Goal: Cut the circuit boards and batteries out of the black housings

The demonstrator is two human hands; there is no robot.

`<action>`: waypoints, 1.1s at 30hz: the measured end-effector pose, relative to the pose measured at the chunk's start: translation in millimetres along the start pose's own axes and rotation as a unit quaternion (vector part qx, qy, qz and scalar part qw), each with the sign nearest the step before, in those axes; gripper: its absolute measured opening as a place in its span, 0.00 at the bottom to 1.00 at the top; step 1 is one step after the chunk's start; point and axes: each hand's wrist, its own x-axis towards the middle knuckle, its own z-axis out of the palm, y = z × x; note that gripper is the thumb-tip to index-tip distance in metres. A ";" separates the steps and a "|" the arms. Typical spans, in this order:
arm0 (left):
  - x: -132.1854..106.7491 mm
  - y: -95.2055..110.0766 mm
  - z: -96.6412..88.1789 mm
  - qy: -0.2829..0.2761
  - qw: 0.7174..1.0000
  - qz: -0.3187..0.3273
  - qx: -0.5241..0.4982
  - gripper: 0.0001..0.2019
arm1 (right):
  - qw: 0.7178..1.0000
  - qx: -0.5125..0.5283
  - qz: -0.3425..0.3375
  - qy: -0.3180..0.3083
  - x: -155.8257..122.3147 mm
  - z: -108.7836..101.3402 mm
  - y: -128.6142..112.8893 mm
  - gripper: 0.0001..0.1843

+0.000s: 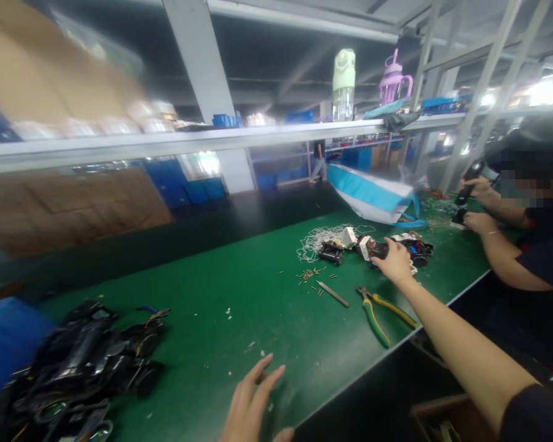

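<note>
My left hand [251, 402] hovers low over the near edge of the green bench [198, 307], fingers apart and holding nothing. My right hand [396, 263] reaches out to the far right, its fingers round a dark part with a white end [365, 247]; its exact kind I cannot make out. Beside it lie a black-and-white assembly with wiring [417, 245], a black cylindrical part [330, 252] and a tangle of thin white wire [311, 242]. Nearer are loose screws [309, 274], a slim grey tool [334, 294] and pliers [380, 313] with green and yellow handles.
Black plastic assemblies [87, 362] are heaped at the left by a blue bin [11, 337]. A blue-and-white bag [373, 193] lies at the back. Bottles [344, 86] stand on the overhead shelf [281, 132]. At the right, a co-worker's hands [479, 218] hold dark parts.
</note>
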 end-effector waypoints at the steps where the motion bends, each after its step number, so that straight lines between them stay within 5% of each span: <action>1: 0.4 -0.5 1.5 -0.007 1.000 0.011 0.014 0.26 | 1.000 -0.002 0.003 -0.015 4.0 4.3 3.0 0.38; 6: -0.5 -3.2 0.4 -0.067 0.997 0.006 0.026 0.30 | 0.999 0.006 0.022 -0.034 2.2 8.2 10.3 0.32; 11: -5.1 6.3 -14.5 -0.111 0.994 -0.016 -0.006 0.30 | 0.999 0.042 -0.001 0.007 7.1 -19.2 -5.6 0.32; 15: -5.1 15.6 -23.1 -0.095 0.995 -0.017 -0.032 0.28 | 0.987 0.126 -0.101 0.022 2.2 -57.8 -50.0 0.31; 19: -2.9 20.7 -27.4 -0.061 0.993 -0.025 -0.101 0.27 | 0.962 0.207 -0.173 -0.031 -31.8 -97.7 -115.3 0.29; 23: 2.6 21.0 -35.6 0.043 0.968 -0.060 -0.239 0.32 | 0.904 0.351 -0.170 -0.175 -82.0 -120.9 -177.0 0.27; 26: 6.2 16.7 -42.6 0.112 0.916 -0.077 -0.378 0.44 | 0.843 0.427 -0.137 -0.297 -121.7 -123.3 -210.8 0.28; 30: 5.8 15.1 -46.2 0.088 0.857 -0.049 -0.505 0.60 | 0.761 0.486 -0.096 -0.419 -172.2 -113.8 -238.7 0.30; 33: 3.3 19.1 -46.9 0.092 0.837 -0.014 -0.540 0.49 | 0.692 0.534 -0.033 -0.485 -202.0 -100.9 -248.0 0.29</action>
